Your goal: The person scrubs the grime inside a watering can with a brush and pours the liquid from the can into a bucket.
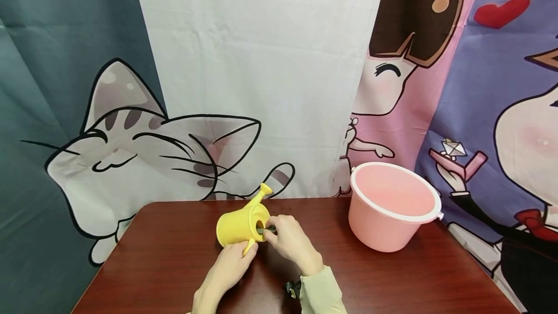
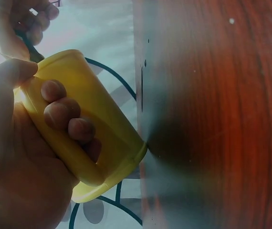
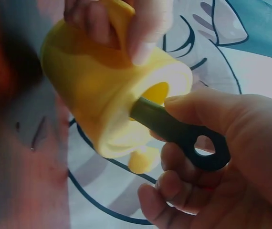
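A yellow watering can (image 1: pixel 233 228) is held tipped on its side over the table. Its open mouth faces right and its spout (image 1: pixel 259 195) points toward the wall. My left hand (image 1: pixel 227 266) grips the can's handle, with several fingers curled through the loop in the left wrist view. My right hand (image 1: pixel 293 242) pinches a dark green handle (image 3: pixel 161 121) that has a hole near its end. The far end of this handle goes into the can's mouth, so what it belongs to is hidden inside.
On the right of the brown table (image 1: pixel 161 265) stands a pink bucket (image 1: pixel 383 229) with a white rim. Behind the table hangs a cloth backdrop (image 1: pixel 261 62) with a cartoon cat and figures. A dark wrist device (image 1: pixel 292 288) sits by the right sleeve.
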### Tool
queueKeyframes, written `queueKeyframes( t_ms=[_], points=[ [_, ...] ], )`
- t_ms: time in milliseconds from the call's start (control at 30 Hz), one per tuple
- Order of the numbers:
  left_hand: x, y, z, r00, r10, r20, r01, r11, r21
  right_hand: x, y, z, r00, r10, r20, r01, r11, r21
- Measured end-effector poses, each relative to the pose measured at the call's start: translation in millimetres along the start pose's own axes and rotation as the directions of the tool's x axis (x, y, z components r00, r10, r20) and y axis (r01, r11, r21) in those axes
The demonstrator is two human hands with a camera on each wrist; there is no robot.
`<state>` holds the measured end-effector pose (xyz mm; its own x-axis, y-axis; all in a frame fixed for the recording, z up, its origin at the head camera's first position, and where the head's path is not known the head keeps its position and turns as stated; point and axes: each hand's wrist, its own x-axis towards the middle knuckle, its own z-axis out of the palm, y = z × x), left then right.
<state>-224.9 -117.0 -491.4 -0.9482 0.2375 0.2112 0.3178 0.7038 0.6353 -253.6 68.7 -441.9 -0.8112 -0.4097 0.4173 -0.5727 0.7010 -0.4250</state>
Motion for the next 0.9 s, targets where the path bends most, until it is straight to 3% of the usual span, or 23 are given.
queueKeyframes(
  t_ms=[133,400,900],
  points=[
    [-0.8,0.0,-1.3,1.0,-0.003,0.001,0.003,1.0,-0.019,-1.2,-4,-8,1.0,-0.004,-0.005,0.004,1.0,-0.023],
    [-0.4,-1.8,-1.7,0.999,0.021,-0.03,-0.02,1.0,0.024,-2.3,-13,-24,1.0,-0.018,-0.011,0.018,0.998,-0.059],
    [0.3,-4.0,-1.5,1.0,-0.008,-0.03,0.009,1.0,0.012,0.2,-6,-2,1.0,-0.007,-0.001,0.008,0.997,0.076]
  ],
)
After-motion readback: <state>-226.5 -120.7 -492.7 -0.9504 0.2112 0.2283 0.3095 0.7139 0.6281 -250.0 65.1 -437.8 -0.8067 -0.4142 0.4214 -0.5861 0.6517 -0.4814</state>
